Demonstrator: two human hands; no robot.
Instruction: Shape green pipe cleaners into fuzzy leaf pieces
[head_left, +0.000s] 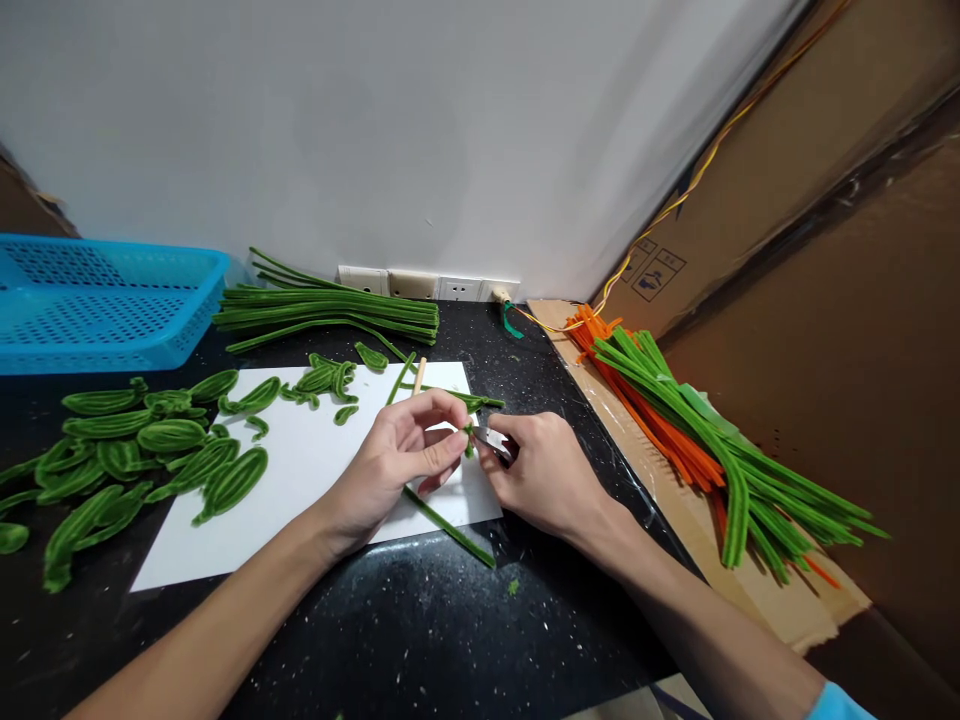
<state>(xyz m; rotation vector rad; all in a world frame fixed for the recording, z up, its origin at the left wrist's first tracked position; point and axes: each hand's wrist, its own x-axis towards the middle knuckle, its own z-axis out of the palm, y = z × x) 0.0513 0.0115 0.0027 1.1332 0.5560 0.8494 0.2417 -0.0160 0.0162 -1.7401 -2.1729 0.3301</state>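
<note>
My left hand [405,450] pinches a green pipe cleaner [448,526] together with a thin wooden stick [418,376] over a white sheet of paper [292,470]. The pipe cleaner trails down and to the right onto the black counter. My right hand [544,470] is closed on a small metal tool [491,441], perhaps scissors or pliers, whose tip meets the green pipe cleaner at my left fingertips.
Several folded green pipe-cleaner leaves [172,437] lie to the left. A bundle of straight green pipe cleaners [330,308] rests by the wall sockets [427,285]. A blue perforated basket [97,300] stands far left. Green and orange pipe cleaners [675,420] lie on cardboard at right.
</note>
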